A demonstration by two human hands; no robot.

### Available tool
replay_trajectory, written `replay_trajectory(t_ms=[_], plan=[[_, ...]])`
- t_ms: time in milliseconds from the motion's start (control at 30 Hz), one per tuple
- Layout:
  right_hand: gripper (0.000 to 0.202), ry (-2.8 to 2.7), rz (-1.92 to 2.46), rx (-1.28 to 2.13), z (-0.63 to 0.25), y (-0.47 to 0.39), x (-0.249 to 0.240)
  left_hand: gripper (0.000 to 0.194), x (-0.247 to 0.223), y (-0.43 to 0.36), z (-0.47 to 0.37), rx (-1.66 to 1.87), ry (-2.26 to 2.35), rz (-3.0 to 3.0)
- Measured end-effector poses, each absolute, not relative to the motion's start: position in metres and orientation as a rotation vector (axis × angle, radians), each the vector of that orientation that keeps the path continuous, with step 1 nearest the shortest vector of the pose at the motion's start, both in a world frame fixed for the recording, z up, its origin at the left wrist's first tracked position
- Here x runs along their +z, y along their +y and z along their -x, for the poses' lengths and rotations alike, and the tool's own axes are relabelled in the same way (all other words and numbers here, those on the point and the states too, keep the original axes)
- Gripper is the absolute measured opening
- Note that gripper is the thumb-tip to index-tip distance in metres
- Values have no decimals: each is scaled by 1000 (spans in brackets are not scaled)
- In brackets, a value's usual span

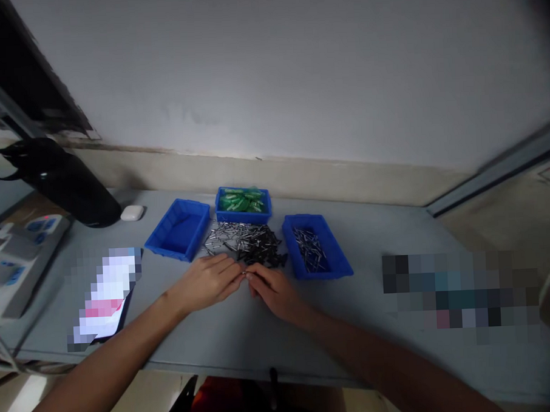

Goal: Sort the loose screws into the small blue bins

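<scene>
My left hand (212,280) and my right hand (275,291) meet fingertip to fingertip, low over the table. Both are closed in a pinch around a small shiny metal piece (244,273), mostly hidden by the fingers. Just beyond them lies a loose heap of thin silvery metal pins (226,232), mixed on its right with small black pieces (261,246). To the right of the heap, a blue tray (334,252) holds several metal pins (310,250). Behind the heap, another blue tray (243,218) contains green pieces (242,200).
A third blue tray (178,231) on the left shows a bare bottom. A lit phone (108,292), a white case (132,213), a black bottle (73,181) and a power strip (22,265) stand or lie farther left. The grey table (208,342) meets a wall behind. Blurred items lie right.
</scene>
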State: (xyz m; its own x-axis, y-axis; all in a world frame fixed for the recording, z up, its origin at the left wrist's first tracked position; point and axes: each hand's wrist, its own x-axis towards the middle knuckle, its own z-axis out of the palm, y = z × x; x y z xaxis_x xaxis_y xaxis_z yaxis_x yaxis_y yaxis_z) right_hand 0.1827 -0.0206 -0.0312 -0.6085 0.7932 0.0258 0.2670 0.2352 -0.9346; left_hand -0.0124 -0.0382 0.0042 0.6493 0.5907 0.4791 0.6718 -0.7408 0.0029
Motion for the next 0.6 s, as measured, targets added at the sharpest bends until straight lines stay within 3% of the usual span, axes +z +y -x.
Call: replay_trajectory(t_ms=[600], plan=[[28, -1945, 953, 1406, -178, -19, -32, 32, 3, -38, 16, -622, -1073, 2710]])
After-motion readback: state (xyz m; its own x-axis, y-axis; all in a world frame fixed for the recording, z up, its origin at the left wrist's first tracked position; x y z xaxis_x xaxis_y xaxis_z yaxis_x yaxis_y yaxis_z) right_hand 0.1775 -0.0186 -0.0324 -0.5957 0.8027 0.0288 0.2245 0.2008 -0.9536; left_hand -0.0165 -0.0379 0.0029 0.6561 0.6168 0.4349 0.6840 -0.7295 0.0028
